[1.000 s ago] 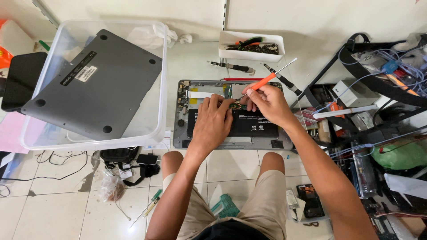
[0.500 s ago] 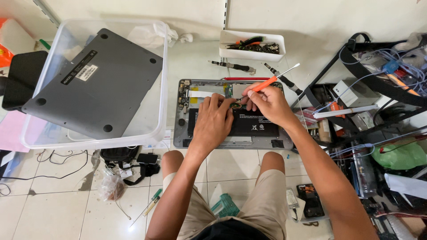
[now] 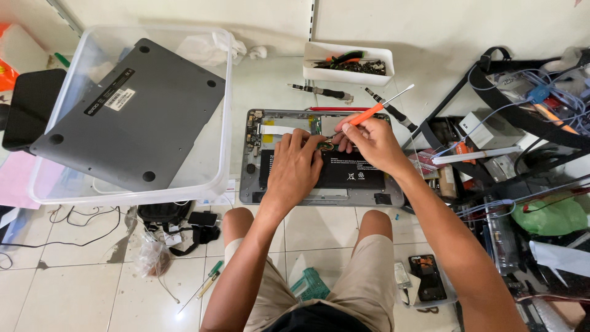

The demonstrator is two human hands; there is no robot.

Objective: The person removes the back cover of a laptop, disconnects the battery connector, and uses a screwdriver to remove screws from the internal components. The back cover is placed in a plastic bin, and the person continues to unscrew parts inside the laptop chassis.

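Note:
An opened laptop (image 3: 319,193) lies bottom-up on the tiled floor in front of my knees, its black battery and circuit board exposed. My left hand (image 3: 296,169) rests flat on the battery, fingertips on a small part near the board. My right hand (image 3: 370,142) grips an orange-handled screwdriver (image 3: 369,113), its tip down on that same small part between the two hands.
A clear plastic bin (image 3: 215,178) at left carries the grey laptop bottom cover (image 3: 138,114). A white tray of tools (image 3: 349,63) sits beyond the laptop, with loose screwdrivers (image 3: 322,92) beside it. Cables and boxes crowd the right side. A phone (image 3: 427,278) lies by my right thigh.

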